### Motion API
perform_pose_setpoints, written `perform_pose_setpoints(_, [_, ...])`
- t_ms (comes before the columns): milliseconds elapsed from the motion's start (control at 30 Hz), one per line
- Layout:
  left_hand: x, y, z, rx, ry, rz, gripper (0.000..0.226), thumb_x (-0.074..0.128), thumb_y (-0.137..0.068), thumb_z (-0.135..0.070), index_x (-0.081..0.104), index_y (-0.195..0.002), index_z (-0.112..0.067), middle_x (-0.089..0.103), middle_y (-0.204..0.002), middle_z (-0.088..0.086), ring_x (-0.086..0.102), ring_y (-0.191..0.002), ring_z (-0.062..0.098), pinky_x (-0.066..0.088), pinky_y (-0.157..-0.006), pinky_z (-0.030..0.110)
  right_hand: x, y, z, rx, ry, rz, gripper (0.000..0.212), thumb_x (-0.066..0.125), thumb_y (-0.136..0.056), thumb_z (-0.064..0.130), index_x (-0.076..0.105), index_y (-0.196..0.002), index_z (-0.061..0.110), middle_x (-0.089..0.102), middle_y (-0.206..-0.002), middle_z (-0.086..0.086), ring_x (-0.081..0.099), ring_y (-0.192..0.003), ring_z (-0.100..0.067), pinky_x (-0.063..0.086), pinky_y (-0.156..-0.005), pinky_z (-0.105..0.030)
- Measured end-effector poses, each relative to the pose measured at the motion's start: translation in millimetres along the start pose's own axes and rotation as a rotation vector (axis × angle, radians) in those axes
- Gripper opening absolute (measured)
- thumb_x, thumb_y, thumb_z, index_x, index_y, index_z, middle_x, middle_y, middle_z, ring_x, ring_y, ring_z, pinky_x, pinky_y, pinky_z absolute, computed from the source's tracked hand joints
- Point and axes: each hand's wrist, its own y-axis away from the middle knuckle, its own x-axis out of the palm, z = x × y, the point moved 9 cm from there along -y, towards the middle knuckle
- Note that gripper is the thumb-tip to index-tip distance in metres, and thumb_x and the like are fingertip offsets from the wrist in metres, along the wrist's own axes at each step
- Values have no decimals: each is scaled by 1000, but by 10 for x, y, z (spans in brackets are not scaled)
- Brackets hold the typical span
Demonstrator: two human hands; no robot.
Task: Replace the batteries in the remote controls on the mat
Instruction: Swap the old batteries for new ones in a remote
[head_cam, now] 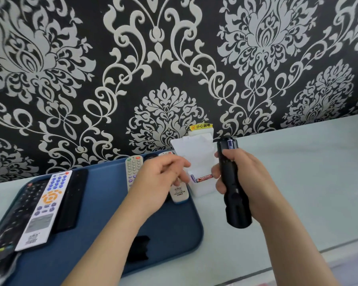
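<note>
Right hand [246, 182]: fingers and thumb are wrapped round the black plastic remote control [234, 195], which is held upright above the pale tabletop [298, 172], off the mat's 3 o'clock edge.
Battery bay: the remote's top end is seen open, and a purple-wrapped cylindrical battery [230, 143] is seated inside it.
Left hand [163, 178]: it is held over the mat's 1 o'clock corner, fingers curled, thumb and forefinger tips drawn close together; whether anything is pinched there cannot be told.
White cardboard box [202, 189]: it stands open just beside the mat at 1 o'clock, between the two hands, with a tall flap raised behind.
Box contents: one red-and-purple battery [203, 178] is seen lying on its side; more cannot be made out.
Dark blue rounded mat [103, 193]: it is laid on the tabletop at the frame's 8 o'clock.
Mat, 9 o'clock side: a long white remote with blue and orange buttons [48, 203] is flanked by two black remotes [72, 199] lying just beside it.
Mat, 12 o'clock edge: a grey remote with pale buttons [133, 168] and a white remote [179, 193] are partly covered by the left hand.
Mat, 6 o'clock: a small flat black piece [137, 251] lies alone.
</note>
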Motion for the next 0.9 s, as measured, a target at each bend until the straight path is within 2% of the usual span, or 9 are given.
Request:
perform_pose_setpoints(67, [-77,54,15,-68,198,-57,21,49,-99,-22,68,-91,-20,72,-77,-3,51,-60,1,36,-55,15,161,19,-43,50,-69,82,14,42,-96,22,50,-91,12,60,-69,-11,44,-41,-21,32,-41,-24])
perform_pose_setpoints(167, [-166,134,16,-106,512,-153,11,56,-94,-18,67,-91,-14,72,-77,3,42,-56,6,33,-48,17,397,48,-95,102,-148,209,24,38,-94,25,55,-79,14,57,-72,-14,41,-42,-23,33,-40,-22])
perform_pose_setpoints(233, [-222,179,-31,-82,678,-192,5,62,-86,-13,67,-88,-11,73,-81,10,49,-56,8,44,-50,16,553,72,-96,99,-210,286,19,36,-95,25,49,-87,13,56,-71,-15,41,-40,-23,34,-38,-21])
perform_pose_setpoints(300, [-290,216,-106,-23,741,-212,11,66,-76,-13,67,-86,-9,73,-86,14,57,-61,10,51,-59,17,708,78,-99,66,-219,363,21,34,-95,26,50,-95,12,55,-72,-16,43,-40,-23,34,-41,-24])
perform_pose_setpoints(400, [-388,253,-218,62,648,-263,17,72,-66,-22,73,-81,-14,74,-87,14,60,-66,13,53,-64,19,847,67,-115,15,-182,408,30,32,-96,27,55,-107,12,57,-71,-15,45,-41,-24,31,-48,-31])
perform_pose_setpoints(500, [-467,283,-278,112,522,-321,19,74,-65,-28,76,-81,-18,74,-84,12,61,-68,13,52,-66,20,913,85,-82,-19,-151,409,24,31,-98,24,54,-100,16,56,-70,-15,45,-42,-24,31,-47,-30])
perform_pose_setpoints(667, [-562,291,-268,139,476,-378,11,75,-76,-15,78,-81,-24,72,-75,5,62,-67,11,51,-66,18,980,120,-51,-58,-70,405,26,33,-99,25,56,-91,14,58,-71,-16,48,-44,-25,37,-45,-25])
perform_pose_setpoints(800, [-653,334,-370,219,185,-454,21,77,-77,-12,75,-83,-32,71,-81,-5,66,-74,8,51,-70,19,1014,124,-23,-111,-8,395,28,32,-100,21,58,-96,11,60,-73,-16,50,-45,-26,38,-46,-27])
perform_pose_setpoints(900, [-654,362,-417,256,55,-502,23,79,-75,-11,72,-85,-30,70,-78,-8,66,-70,5,51,-68,14,1053,155,22,-146,-22,406,26,34,-99,14,59,-97,7,59,-73,-19,50,-45,-26,40,-45,-25])
